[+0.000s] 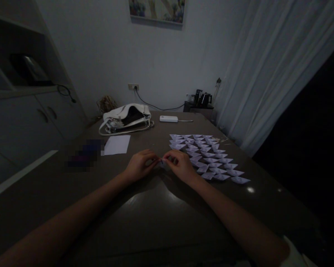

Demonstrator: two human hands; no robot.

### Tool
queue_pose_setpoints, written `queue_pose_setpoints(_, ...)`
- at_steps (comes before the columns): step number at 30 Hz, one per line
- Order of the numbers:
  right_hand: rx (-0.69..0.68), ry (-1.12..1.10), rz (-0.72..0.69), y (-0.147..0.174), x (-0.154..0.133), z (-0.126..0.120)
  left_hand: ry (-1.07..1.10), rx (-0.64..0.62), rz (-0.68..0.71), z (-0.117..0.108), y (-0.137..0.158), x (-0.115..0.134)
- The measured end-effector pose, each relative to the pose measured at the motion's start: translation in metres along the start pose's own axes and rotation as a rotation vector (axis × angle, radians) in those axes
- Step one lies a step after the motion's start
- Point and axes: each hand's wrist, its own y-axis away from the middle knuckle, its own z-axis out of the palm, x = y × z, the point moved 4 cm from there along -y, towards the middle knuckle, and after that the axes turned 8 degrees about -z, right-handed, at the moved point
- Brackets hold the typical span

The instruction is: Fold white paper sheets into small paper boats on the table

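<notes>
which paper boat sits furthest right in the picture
The paper boat at the right end of the nearest row; its tip reaches further right than any other.

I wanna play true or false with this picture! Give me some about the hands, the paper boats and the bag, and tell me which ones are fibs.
1. The left hand and right hand pinch one small thing between them. True, though it is too dim to tell what it is.
2. The sheet of paper lies to the left of the paper boats. True.
3. The paper boats are black. False: they are pale, whitish.
4. The oblong white thing lies to the right of the white bag. True.
5. The white bag is shut tight. False: its top gapes open.
6. The paper boats are closer to the left hand. False: they are closer to the right hand.
</notes>
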Motion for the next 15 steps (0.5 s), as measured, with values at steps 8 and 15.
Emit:
queue_pose_setpoints(8, 0.085, -0.062, 0.068, 0.0, 0.008, -0.002, 0.124, 0.055, -0.067, -0.001, -0.002, -0.007)
queue_pose_setpoints(15, 0.163, -0.127, 0.125, -0.001, 0.013, -0.006, 0.18, 0.09, -0.135, -0.002, -0.003, -0.012)
